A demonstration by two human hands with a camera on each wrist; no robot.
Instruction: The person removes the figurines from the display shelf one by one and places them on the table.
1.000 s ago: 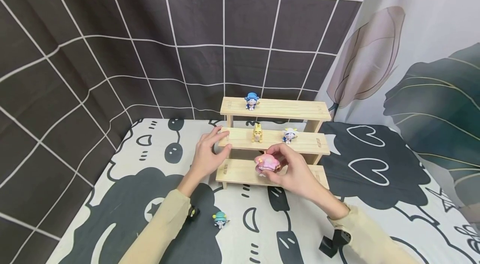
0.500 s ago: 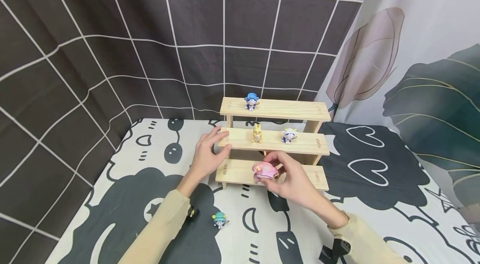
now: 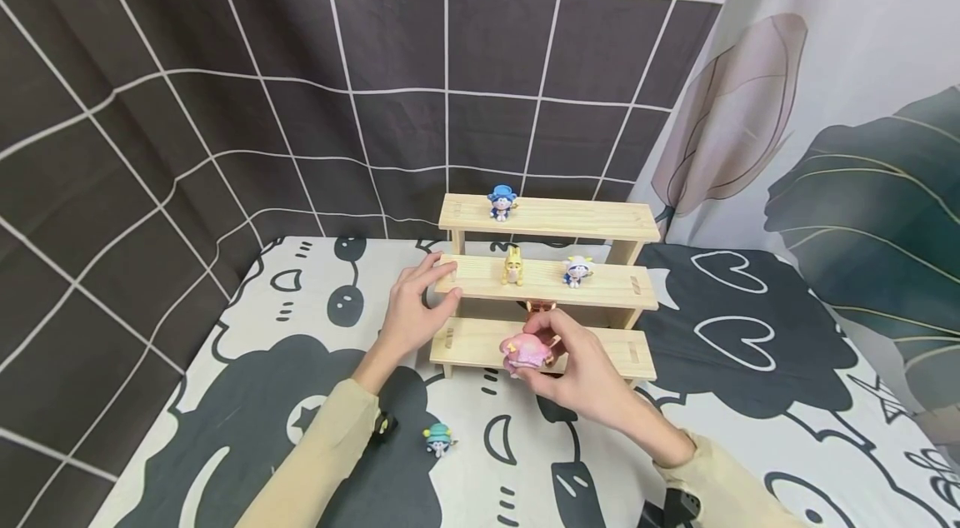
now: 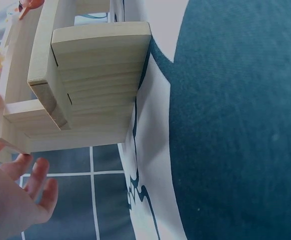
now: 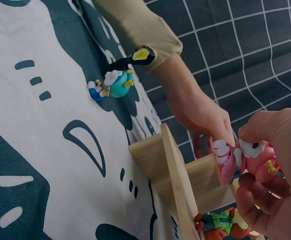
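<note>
My left hand (image 3: 414, 310) grips the left end of the middle board of a three-tier wooden shelf (image 3: 480, 278), thumb at its front edge. In the left wrist view, the other fingers (image 4: 38, 176) reach past the board's end. My right hand (image 3: 588, 366) pinches a pink figurine (image 3: 525, 351) over the bottom board's front edge. The right wrist view shows the figurine's white face side (image 5: 250, 155) between thumb and fingers. Behind that hand, a brown figurine (image 3: 542, 309) with green clothing stands on the bottom board, partly hidden.
A blue-hatted figurine (image 3: 502, 202) stands on the top board. The middle board bears a yellow figurine (image 3: 513, 266) and a white-hatted one (image 3: 577, 271). A teal-hatted figurine (image 3: 438, 440) lies on the patterned cloth (image 3: 502, 478) in front. A dark checked curtain (image 3: 390, 28) hangs behind.
My right hand has moved slightly left and toward me with the pink figurine, uncovering more of the brown figurine behind it. The left hand stays on the shelf.
</note>
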